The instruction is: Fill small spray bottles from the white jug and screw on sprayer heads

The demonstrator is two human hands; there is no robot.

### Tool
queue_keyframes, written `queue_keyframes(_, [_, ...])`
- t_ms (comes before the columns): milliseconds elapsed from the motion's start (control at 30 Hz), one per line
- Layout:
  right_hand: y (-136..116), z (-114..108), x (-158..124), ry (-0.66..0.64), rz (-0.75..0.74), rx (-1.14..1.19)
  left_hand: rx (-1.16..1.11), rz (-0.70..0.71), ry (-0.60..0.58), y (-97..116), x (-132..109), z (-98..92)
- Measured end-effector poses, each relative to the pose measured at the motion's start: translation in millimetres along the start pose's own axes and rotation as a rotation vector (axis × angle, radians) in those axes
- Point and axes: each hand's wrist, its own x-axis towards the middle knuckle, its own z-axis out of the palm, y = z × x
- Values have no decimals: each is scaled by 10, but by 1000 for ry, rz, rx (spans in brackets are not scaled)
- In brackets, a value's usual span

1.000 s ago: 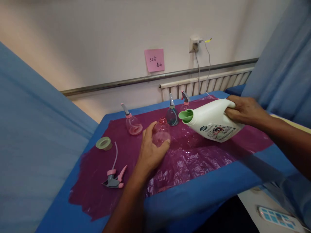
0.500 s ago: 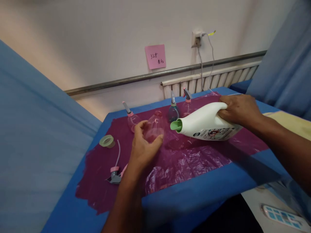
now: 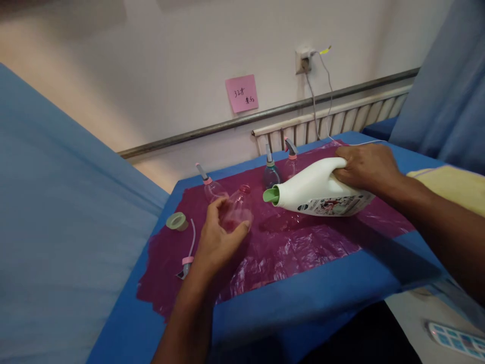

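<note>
My left hand (image 3: 222,232) is wrapped round a clear pink spray bottle (image 3: 240,207) with no head on it; some liquid seems to show inside. My right hand (image 3: 364,164) grips the handle of a white detergent jug (image 3: 318,189), tilted nearly level. Its green spout (image 3: 272,195) points left, near the pink bottle's open neck but apart from it. No stream shows between them. Left of my wrist lies a detached spray head (image 3: 186,265) with its tube, partly hidden by my forearm. A pale green cap (image 3: 177,221) rests behind it.
Behind my hands stand a clear spray bottle (image 3: 212,187), a dark teal spray bottle (image 3: 271,174) and a pink-topped spray bottle (image 3: 291,164). Purple plastic sheeting (image 3: 288,253) covers part of the blue table (image 3: 314,283). A yellow cloth (image 3: 450,184) lies at right; blue curtains (image 3: 56,212) hang beside.
The pink bottle and my left hand have gone slightly lower, and the jug's spout has shifted a little left. My view has turned slightly. Both hands keep their holds.
</note>
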Motion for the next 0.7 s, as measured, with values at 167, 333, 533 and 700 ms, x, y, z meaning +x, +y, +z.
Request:
queue_keyframes(167, [-1, -2, 3, -21, -1, -1, 92, -51, -109, 43, -108, -104])
queue_keyframes(333, [-70, -37, -5, -15, -28, -8, 163, -50, -145, 110, -148, -163])
queue_keyframes(533, [-150, -108, 0, -84, -35, -26, 230, 4, -243, 135, -140, -194])
queue_keyframes(700, [-166, -135, 4, -97, -51, -34, 300, 102, -282, 142, -127, -255])
